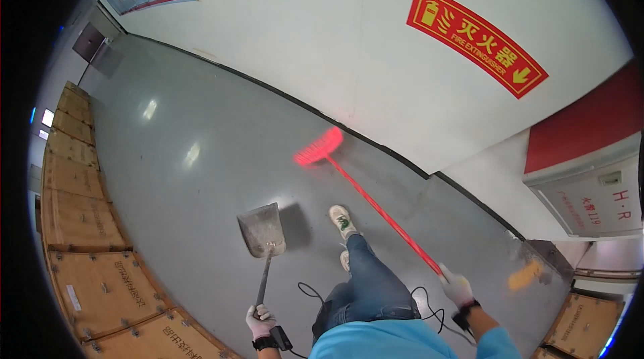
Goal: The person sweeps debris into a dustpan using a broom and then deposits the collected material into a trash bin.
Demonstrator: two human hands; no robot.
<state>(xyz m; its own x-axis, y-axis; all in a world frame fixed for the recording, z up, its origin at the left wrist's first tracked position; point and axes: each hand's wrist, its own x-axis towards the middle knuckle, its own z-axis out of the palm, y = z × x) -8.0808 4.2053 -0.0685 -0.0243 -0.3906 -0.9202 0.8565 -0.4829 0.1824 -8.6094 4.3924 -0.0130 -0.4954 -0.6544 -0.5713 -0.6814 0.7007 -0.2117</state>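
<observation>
In a white glove, my left hand (261,321) is closed round the dark handle of a grey metal dustpan (263,230). The pan points away from me, and a shadow lies on the floor to its right. My right hand (456,286), also gloved, grips the upper end of a long red broom (382,213). Its red bristle head (318,147) is out ahead, close to the foot of the white wall, and looks a little smeared by motion. Both wrists carry black bands, and thin black cables hang beside my waist.
Several wooden crates (104,288) line the left side. Ahead and to the right runs a white wall (302,30) with a red fire extinguisher sign (477,40) and a red-and-white cabinet (587,185). Another crate (583,325) stands at lower right. The floor (194,111) is smooth grey.
</observation>
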